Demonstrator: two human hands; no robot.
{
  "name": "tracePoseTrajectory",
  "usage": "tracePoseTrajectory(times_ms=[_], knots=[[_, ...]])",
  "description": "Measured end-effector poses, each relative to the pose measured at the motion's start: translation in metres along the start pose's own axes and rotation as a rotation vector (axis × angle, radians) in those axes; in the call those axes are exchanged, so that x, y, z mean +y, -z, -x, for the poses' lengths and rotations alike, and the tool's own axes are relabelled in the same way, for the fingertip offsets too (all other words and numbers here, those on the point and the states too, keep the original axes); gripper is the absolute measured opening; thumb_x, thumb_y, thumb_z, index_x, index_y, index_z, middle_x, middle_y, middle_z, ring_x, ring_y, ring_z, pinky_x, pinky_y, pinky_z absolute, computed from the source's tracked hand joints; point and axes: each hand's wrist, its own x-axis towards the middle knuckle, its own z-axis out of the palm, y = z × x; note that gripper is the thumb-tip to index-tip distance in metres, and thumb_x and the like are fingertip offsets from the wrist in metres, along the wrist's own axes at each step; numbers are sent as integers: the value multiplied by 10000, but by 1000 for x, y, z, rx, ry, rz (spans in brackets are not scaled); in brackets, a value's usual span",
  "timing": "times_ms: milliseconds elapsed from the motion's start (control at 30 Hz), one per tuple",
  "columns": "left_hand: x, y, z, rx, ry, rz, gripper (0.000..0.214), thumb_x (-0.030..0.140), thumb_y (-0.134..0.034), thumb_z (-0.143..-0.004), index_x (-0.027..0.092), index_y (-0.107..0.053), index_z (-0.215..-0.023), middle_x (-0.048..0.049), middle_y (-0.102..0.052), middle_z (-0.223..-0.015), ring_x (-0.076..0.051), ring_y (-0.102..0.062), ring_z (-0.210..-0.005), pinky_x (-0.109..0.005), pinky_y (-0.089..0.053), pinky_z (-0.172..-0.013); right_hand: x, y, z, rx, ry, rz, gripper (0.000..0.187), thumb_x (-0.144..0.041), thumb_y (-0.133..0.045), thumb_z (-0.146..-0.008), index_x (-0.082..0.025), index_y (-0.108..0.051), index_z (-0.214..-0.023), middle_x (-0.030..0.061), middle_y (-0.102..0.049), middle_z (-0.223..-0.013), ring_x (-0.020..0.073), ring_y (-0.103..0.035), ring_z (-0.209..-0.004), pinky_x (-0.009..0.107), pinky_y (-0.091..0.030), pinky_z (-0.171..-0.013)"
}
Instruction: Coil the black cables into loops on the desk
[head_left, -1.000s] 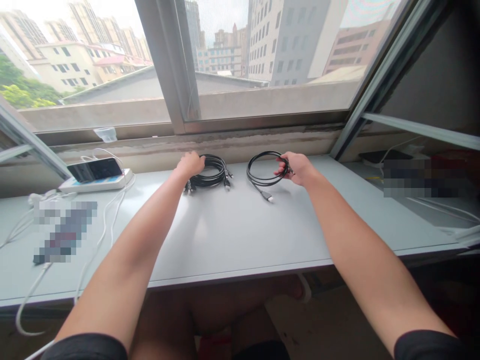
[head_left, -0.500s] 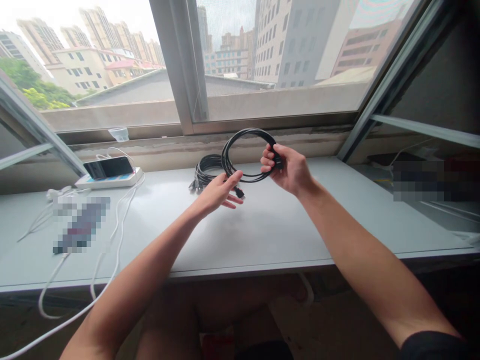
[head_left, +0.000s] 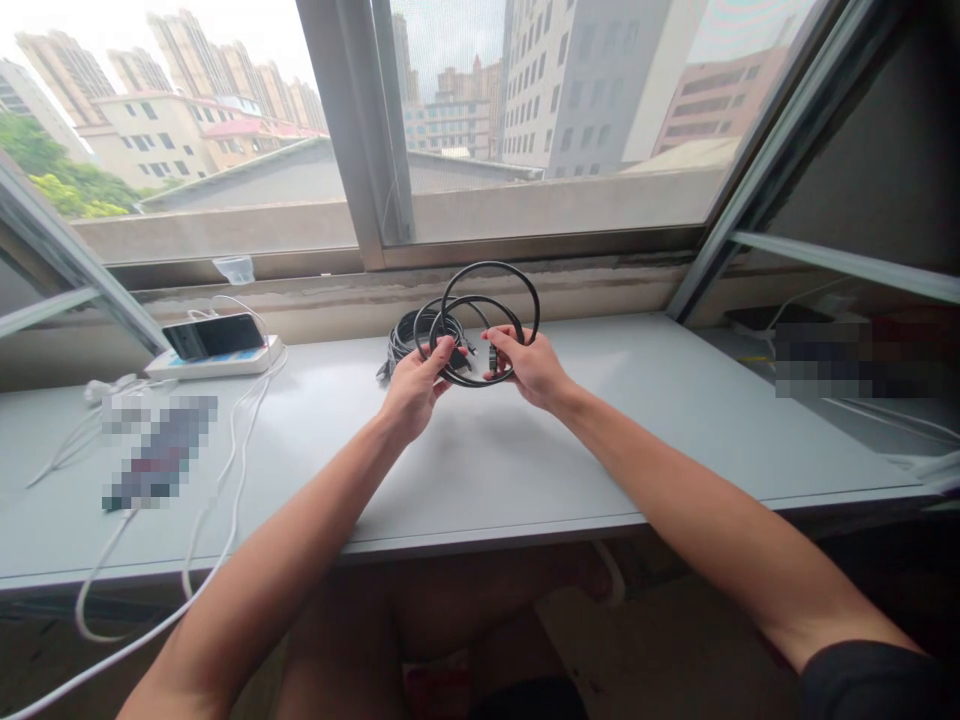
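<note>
A black cable with a connector on each end is held in loose loops above the table. My left hand is closed on the loops' left side, thumb on top, beside one dark plug. On the right side my right hand pinches the cable near the other plug, which points downward. The two plugs are apart, facing the middle of the loops. Behind my left hand, a second coiled black cable lies on the table, partly hidden by the held one.
The pale table ends at a front edge above my legs. At left stand a white power strip with a phone propped on it, and white cords. A clear plastic cup sits by the window frame.
My right hand has moved left and slightly down, closer to my left hand. The single round coil has spread into several overlapping loops. My left fingers have closed in on the cable.
</note>
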Motion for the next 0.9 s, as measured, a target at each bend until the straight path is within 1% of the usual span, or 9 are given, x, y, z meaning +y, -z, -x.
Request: tracePoseTrajectory(times_ms=[100,167,300,433,533,667,733,833,900], knots=[[3,-2,1,-64,-4,72,536,560,-912,-691,209,-691,-1032,-44,-775,-1016,-186,-698,-1031,-313,-484,-932,5,2,-1,67,110,106,384,-552,-814,-769,-198,-732,-891,-42,-540,-573,145,-547,-580,331,-602,-624],[5,-3,3,-104,-14,97,576,517,-941,-668,207,-691,-1084,-47,-775,-1014,-184,-698,-1043,-313,-478,-941,7,4,-2,95,176,214,378,-564,-744,-842,-194,-729,-918,-14,-620,-592,165,-627,-622,329,-592,-707],[7,-3,5,-113,-32,79,590,516,-929,-685,206,-696,-1130,-56,-775,-1014,-202,-699,-1068,-324,-473,-941,10,8,-4,94,217,400,363,-564,-619,-947,-209,-686,-979,66,-787,-830,228,-776,-849,335,-566,-844],[5,1,2,-78,-49,33,514,493,-906,-718,201,-713,-1093,-54,-763,-1008,-210,-701,-1044,-315,-475,-896,11,8,0,76,281,582,274,-490,-535,-1016,-230,-622,-1018,83,-820,-941,242,-782,-1014,335,-546,-914],[3,3,0,-93,-74,5,479,433,-912,-721,190,-720,-1087,-51,-751,-1008,-210,-706,-1016,-314,-475,-876,8,7,3,82,346,746,220,-429,-509,-1036,-239,-619,-1015,79,-825,-950,249,-771,-1050,333,-531,-922],[1,5,0,-161,-61,-87,543,437,-881,-761,169,-690,-1192,-61,-751,-940,-205,-714,-945,-352,-491,-906,1,11,0,121,304,749,240,-406,-463,-1056,-229,-618,-1015,73,-810,-950,256,-794,-1010,309,-537,-862],[1,7,1,-199,-53,-169,607,405,-894,-743,160,-659,-1246,-67,-748,-931,-206,-714,-920,-374,-505,-911,-2,15,-3,151,277,768,261,-419,-458,-1060,-220,-623,-1024,79,-799,-973,265,-796,-1012,306,-540,-842],[2,14,2,-292,-7,-249,694,317,-918,-701,190,-602,-1306,-81,-734,-1051,-214,-720,-951,-414,-540,-912,-10,23,-6,167,289,815,295,-454,-480,-1055,-210,-641,-1015,86,-798,-972,267,-788,-1022,308,-538,-847],[5,21,0,-327,22,-310,673,291,-904,-718,215,-579,-1303,-88,-707,-1129,-211,-726,-952,-430,-566,-898,-18,30,-6,162,285,837,340,-523,-542,-1023,-206,-658,-986,92,-803,-965,265,-779,-1015,305,-536,-848]])
